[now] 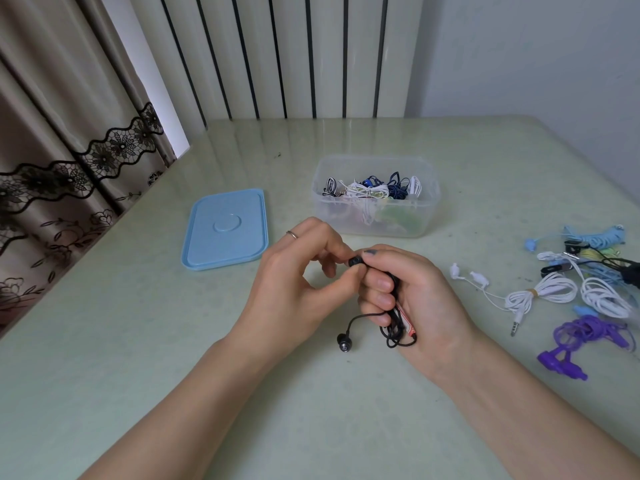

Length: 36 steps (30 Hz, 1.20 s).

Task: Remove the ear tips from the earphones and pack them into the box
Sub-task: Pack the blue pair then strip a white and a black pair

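My right hand (412, 299) grips a coiled pair of black earphones (394, 327) above the middle of the table. One black earbud (345, 344) dangles below on its cable. My left hand (298, 282) pinches the black ear tip (355, 262) of the other earbud, which sticks up from my right fist. Behind the hands stands the clear plastic box (375, 221), open and holding several coiled earphones in white, blue and black.
The box's blue lid (227, 230) lies flat to the left. At the right sits a pile of earphones: white ones (540, 292), purple ones (575, 341), light blue ones (595, 235). A curtain hangs past the table's left edge.
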Each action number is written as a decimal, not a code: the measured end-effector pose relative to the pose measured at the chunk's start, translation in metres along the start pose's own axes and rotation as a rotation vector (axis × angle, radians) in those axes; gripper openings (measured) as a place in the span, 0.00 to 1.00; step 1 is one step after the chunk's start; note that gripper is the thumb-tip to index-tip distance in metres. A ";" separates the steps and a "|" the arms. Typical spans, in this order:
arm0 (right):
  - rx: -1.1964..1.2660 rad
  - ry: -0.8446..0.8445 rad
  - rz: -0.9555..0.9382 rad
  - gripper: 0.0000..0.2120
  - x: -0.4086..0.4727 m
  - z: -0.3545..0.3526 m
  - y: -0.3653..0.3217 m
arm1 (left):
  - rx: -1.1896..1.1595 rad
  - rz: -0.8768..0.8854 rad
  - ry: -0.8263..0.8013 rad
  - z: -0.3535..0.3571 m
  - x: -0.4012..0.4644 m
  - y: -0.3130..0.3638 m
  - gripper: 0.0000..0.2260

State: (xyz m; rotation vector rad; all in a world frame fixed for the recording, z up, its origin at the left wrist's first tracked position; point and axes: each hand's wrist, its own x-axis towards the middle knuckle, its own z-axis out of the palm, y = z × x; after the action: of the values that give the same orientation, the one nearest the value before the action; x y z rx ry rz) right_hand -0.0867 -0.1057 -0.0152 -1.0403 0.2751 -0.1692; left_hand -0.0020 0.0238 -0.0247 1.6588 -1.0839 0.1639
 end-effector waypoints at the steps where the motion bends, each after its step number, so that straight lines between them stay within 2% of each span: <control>1: 0.003 -0.001 0.001 0.15 0.000 0.000 0.000 | 0.000 0.001 -0.002 0.000 0.000 -0.001 0.09; 5: 0.020 -0.002 -0.011 0.15 0.000 -0.001 0.001 | -0.021 -0.006 -0.033 -0.003 0.000 -0.004 0.06; 9: 0.014 0.003 -0.026 0.07 -0.002 0.001 0.000 | -0.042 -0.014 -0.041 -0.003 -0.001 -0.003 0.05; 13: 0.023 0.015 -0.033 0.13 -0.001 0.001 0.000 | -0.069 -0.020 -0.027 0.000 -0.004 0.000 0.05; 16: 0.040 0.014 -0.015 0.12 -0.001 0.001 -0.001 | -0.120 -0.049 -0.019 0.002 -0.004 0.001 0.05; 22: 0.078 -0.005 0.009 0.08 -0.001 0.000 -0.004 | -0.413 -0.232 -0.034 0.009 -0.004 0.010 0.07; 27: 0.172 -0.035 0.063 0.03 -0.003 0.000 -0.006 | -0.606 -0.273 -0.082 0.006 -0.003 0.011 0.04; 36: 0.322 -0.087 0.170 0.05 -0.005 0.001 -0.007 | -0.604 -0.299 -0.062 0.004 -0.002 0.009 0.06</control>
State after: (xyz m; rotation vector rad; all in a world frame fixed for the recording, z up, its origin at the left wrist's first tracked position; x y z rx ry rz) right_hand -0.0909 -0.1068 -0.0079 -0.6991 0.2465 -0.0132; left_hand -0.0109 0.0219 -0.0214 1.2553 -0.8085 -0.3787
